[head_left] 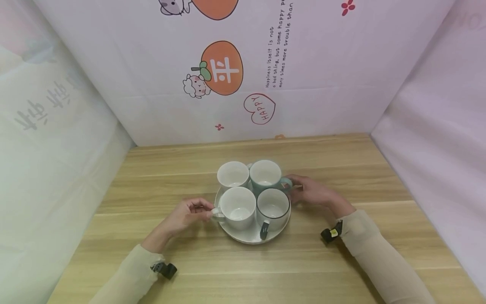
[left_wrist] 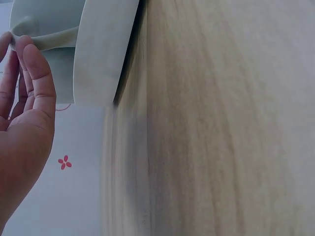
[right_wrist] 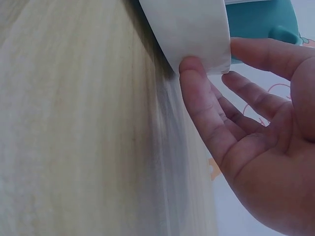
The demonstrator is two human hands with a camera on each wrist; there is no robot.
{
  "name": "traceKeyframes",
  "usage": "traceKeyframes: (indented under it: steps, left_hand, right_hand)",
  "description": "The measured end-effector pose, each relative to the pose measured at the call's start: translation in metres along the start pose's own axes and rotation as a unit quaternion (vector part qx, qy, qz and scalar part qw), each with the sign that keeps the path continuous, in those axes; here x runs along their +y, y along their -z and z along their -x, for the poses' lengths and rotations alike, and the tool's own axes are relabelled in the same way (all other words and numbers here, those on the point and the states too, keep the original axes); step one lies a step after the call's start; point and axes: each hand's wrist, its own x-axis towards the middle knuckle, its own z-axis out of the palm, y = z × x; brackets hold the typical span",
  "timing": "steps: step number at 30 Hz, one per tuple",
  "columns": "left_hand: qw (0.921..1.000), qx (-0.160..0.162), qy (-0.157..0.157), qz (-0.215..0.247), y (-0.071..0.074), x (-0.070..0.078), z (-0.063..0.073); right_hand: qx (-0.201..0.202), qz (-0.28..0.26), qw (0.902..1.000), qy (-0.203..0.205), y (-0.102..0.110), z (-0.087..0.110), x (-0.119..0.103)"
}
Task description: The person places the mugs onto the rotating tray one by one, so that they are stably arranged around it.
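A round white dish (head_left: 247, 238) with a raised wall sits on the wooden table and holds several mugs standing upright. My left hand (head_left: 186, 217) pinches the handle (left_wrist: 56, 40) of the white mug (head_left: 238, 213) at the front left. At the dish's right side, my right hand (head_left: 313, 192) grips the edge; in the right wrist view one fingertip lies on the outer wall (right_wrist: 197, 29) and another digit reaches the rim. Close above that hand is the handle of the teal mug (head_left: 265, 185). A dark-rimmed mug (head_left: 272, 217) stands at the front right, another white mug (head_left: 232, 179) behind left.
The wood-grain table (head_left: 243, 274) extends around the dish. A printed cloth wall (head_left: 159, 84) rises behind it, with white cloth sides (head_left: 448, 118) on the left and right. Each sleeve has a small black camera at the wrist.
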Motion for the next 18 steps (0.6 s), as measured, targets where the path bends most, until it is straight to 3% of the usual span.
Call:
traceKeyframes:
  steps: [9, 18]
  left_hand:
    - [0.9996, -0.006, -0.021, -0.020, 0.003, -0.002, 0.000]
    - [0.9959, 0.012, 0.008, -0.089, 0.013, 0.000, -0.001]
  right_hand:
    - [0.007, -0.011, 0.9999, 0.004, 0.001, -0.001, 0.001]
    - [0.022, -0.045, 0.9987, 0.000, 0.000, -0.003, 0.004]
